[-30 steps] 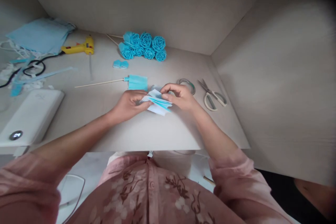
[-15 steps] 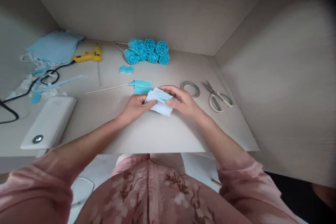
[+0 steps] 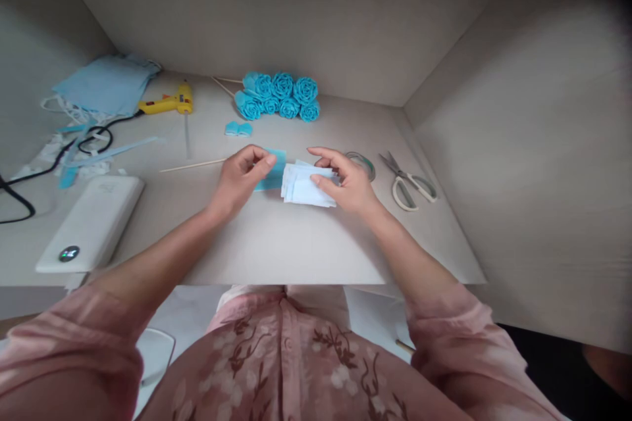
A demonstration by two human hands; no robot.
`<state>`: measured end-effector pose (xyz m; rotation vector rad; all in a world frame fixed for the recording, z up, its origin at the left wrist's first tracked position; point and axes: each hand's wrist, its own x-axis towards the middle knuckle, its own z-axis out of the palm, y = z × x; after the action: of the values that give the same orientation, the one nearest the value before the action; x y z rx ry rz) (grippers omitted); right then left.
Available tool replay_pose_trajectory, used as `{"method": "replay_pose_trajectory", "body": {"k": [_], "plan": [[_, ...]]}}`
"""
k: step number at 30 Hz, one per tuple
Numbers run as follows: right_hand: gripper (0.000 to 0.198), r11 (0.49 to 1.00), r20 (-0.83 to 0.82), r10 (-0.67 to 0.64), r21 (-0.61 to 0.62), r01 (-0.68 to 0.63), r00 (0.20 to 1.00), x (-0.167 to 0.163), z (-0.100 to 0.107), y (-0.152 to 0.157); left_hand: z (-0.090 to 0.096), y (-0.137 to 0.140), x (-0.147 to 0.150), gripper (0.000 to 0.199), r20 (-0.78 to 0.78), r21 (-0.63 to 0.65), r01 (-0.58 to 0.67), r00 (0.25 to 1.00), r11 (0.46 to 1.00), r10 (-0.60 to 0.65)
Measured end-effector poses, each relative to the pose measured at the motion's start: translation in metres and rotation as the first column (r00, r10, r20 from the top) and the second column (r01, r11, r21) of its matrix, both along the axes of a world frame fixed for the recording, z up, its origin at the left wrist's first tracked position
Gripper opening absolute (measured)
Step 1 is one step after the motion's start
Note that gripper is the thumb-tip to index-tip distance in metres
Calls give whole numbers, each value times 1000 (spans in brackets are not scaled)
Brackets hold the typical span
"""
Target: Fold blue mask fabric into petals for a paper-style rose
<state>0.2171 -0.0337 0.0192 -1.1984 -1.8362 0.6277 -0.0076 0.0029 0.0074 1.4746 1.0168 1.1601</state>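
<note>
Open bench (image 3: 276, 250) between the forearms (image 3: 168, 253), nearside of the sheet stack (image 3: 307, 187)
Scissors (image 3: 405, 177) and coil (image 3: 369, 164) obstruct right, power bank (image 3: 93, 223) left, blue roses (image 3: 282, 86) at the back.

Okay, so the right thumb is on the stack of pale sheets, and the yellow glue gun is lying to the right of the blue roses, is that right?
Not quite: the yellow glue gun lies to the left of the blue roses, as the head view shows. The rest holds: the right hand has its thumb on the stack of pale sheets.
</note>
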Motion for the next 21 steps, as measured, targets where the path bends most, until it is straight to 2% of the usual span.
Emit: {"method": "replay_pose_trajectory", "body": {"k": [2,4,6,8,10,12,14,17,21], "plan": [[45,1000,16,27,-3,-27,1000,-5,1,-4,0,-2,4,42,105,-41,116,988,992,-111],[44,999,25,34,2,-34,999,-10,0,-7,-4,-7,9,54,143,-126,276,955,953,-258],[44,1000,0,31,3,-31,1000,-14,-2,-8,-9,-13,15,52,150,-210,349,935,914,-322],[48,999,-75,30,-14,-31,997,-15,-7,-6,-13,-17,18,46,179,-279,336,939,899,-295],[59,998,-192,37,-47,-47,981,-15,-12,-3,-14,-17,19,45,226,-320,276,951,906,-210],[71,994,-298,42,-85,-71,954,-14,-16,0,-13,-15,19,47,267,-327,204,956,923,-117],[82,988,-338,56,-120,-102,939,-14,-18,0,-10,-14,19,47,308,-320,160,950,934,-57],[94,978,-256,98,-153,-141,962,-22,-21,-6,-8,-16,21,43,361,-327,184,931,927,-57],[97,968,-117,139,-195,-160,983,-34,-21,-15,-13,-22,24,42,399,-338,322,900,884,-175]]}}
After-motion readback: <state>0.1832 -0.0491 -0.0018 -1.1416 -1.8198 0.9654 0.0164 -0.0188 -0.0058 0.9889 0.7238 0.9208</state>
